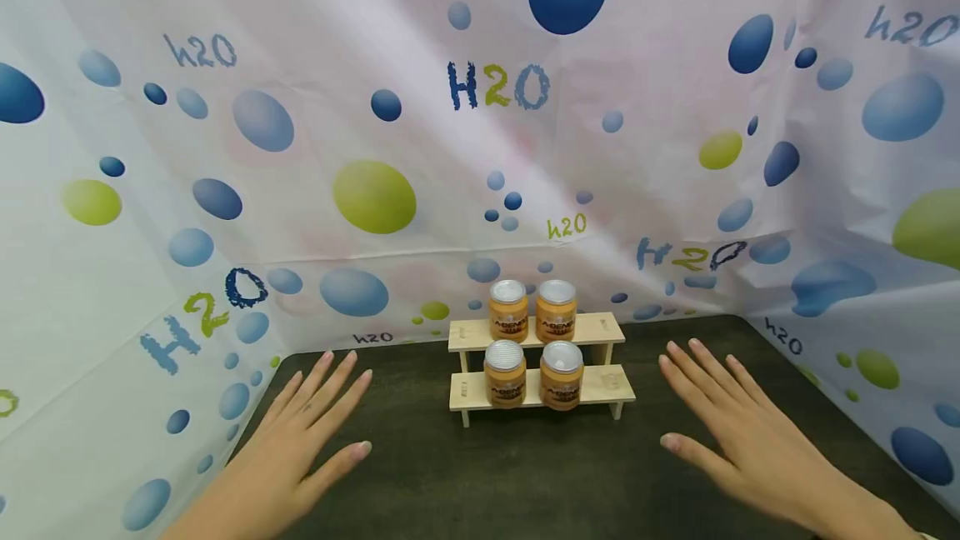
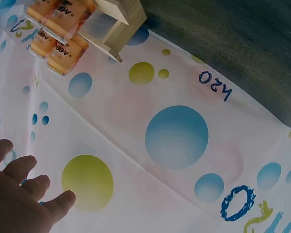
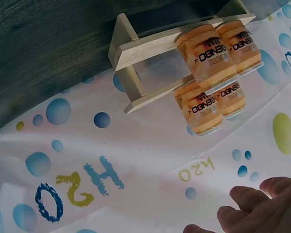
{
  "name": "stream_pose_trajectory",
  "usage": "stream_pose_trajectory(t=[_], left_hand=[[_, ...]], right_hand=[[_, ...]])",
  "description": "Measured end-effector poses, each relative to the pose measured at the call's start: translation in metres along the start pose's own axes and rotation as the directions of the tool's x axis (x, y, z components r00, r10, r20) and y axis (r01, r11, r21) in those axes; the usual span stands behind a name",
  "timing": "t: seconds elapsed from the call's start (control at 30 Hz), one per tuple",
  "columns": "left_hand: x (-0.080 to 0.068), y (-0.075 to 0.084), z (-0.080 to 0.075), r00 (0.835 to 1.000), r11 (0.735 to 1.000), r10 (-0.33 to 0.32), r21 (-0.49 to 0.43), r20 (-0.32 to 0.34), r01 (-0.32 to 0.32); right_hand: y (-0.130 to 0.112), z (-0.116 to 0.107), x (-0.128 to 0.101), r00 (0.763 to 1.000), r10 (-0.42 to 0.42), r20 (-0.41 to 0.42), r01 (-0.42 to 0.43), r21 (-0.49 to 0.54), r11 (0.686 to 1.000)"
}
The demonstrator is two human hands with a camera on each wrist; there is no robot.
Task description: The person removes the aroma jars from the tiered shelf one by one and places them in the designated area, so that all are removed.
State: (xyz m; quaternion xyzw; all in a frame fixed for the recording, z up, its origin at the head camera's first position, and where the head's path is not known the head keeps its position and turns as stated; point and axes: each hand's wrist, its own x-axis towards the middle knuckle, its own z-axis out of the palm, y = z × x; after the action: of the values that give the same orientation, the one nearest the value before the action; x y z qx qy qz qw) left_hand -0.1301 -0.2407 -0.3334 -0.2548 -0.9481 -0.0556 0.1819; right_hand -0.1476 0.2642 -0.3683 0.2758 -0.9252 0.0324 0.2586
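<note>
Both hands are held apart over the dark table, holding nothing. My left hand (image 1: 288,452) is at the left with its fingers spread and straight; my right hand (image 1: 750,436) mirrors it at the right. Between and beyond them stands a two-step pale wooden rack (image 1: 468,391). Its lower step bears two orange jars with light lids, a left jar (image 1: 506,386) and a right jar (image 1: 561,388). Two similar jars, a left one (image 1: 509,322) and a right one (image 1: 556,319), stand on the upper step. The wrist views show the same jars, upside down, away from the fingers.
The dark table (image 1: 480,482) reaches back to a white curtain (image 1: 645,165) printed with blue and green bubbles and H2O lettering. This curtain encloses the back and both sides. The rack stands near the back edge.
</note>
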Motion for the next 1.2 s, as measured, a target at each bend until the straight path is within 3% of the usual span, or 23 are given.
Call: stream_pose_trajectory(t=[0.1, 0.23, 0.37, 0.57, 0.87, 1.13, 1.2], left_hand=[[0.006, -0.001, 0.002, 0.999, 0.999, 0.013, -0.04, -0.03, -0.014], [0.017, -0.003, 0.005, 0.999, 0.995, 0.006, -0.097, -0.033, -0.009], [0.031, -0.002, 0.009, 0.999, 0.987, 0.0, -0.163, -0.039, -0.007], [0.052, 0.0, 0.014, 1.0, 0.963, -0.022, -0.267, -0.01, 0.018], [0.082, 0.004, 0.019, 1.0, 0.92, -0.014, -0.393, -0.014, 0.007], [0.103, 0.006, 0.022, 1.0, 0.864, -0.019, -0.503, -0.01, 0.012], [0.108, 0.005, 0.022, 1.0, 0.844, -0.015, -0.536, -0.014, 0.005]], right_hand=[[0.002, 0.005, 0.004, 1.0, 0.029, 0.009, -0.029, 0.033, 0.999], [0.005, 0.01, 0.013, 0.985, 0.147, 0.095, -0.157, 0.104, 0.982], [0.008, 0.014, 0.025, 0.932, 0.291, 0.214, -0.326, 0.149, 0.934], [0.02, 0.031, 0.042, 0.858, 0.407, 0.314, -0.485, 0.227, 0.845], [0.043, 0.071, 0.054, 0.767, 0.483, 0.422, -0.626, 0.328, 0.707], [0.045, 0.105, 0.06, 0.722, 0.508, 0.471, -0.677, 0.328, 0.659], [0.045, 0.111, 0.061, 0.703, 0.513, 0.493, -0.698, 0.337, 0.632]])
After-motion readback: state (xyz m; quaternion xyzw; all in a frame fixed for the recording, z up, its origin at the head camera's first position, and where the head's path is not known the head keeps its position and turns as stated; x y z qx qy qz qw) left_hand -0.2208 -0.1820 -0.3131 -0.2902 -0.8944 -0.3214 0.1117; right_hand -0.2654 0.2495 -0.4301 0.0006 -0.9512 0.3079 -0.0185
